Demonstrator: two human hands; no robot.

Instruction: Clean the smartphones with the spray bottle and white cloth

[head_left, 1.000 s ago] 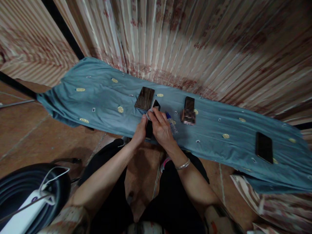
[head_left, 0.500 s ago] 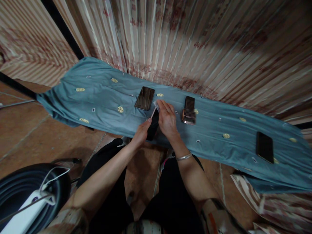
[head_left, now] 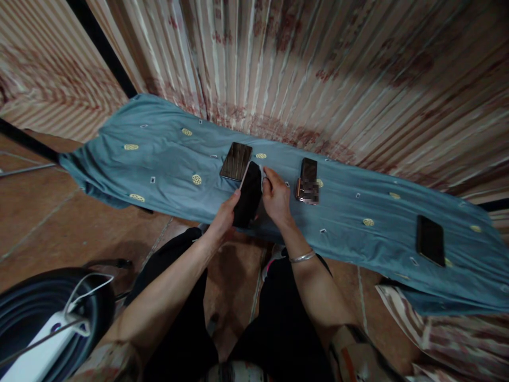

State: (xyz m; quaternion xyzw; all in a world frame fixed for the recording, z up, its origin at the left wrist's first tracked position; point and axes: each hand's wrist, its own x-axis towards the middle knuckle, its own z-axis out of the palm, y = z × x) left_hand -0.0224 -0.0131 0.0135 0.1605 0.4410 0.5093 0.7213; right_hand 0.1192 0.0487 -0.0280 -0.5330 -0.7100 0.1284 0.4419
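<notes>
My left hand (head_left: 223, 218) is closed on the lower left edge of a dark-screened smartphone (head_left: 248, 195). The phone is tilted and held over the near edge of the cloth-covered surface, screen facing me. Beside its upper right edge is my right hand (head_left: 277, 196), fingers pinched together on a small pale cloth (head_left: 263, 173), mostly hidden by the fingers. Just beyond the held phone lies another dark phone (head_left: 236, 161). To the right of my right hand rests a folding phone (head_left: 309, 171), its lower half blurred.
Blue patterned fabric (head_left: 170, 159) covers the long narrow surface. A further black phone (head_left: 430, 240) lies toward its right end. Behind hangs a pleated curtain (head_left: 254, 69). On the floor at left are a coiled black hose (head_left: 99, 302) and a white power strip (head_left: 35, 350).
My right hand has drawn back from the phone's upper end to its right side, fingers now curled. The phone has turned, showing more of its screen.
</notes>
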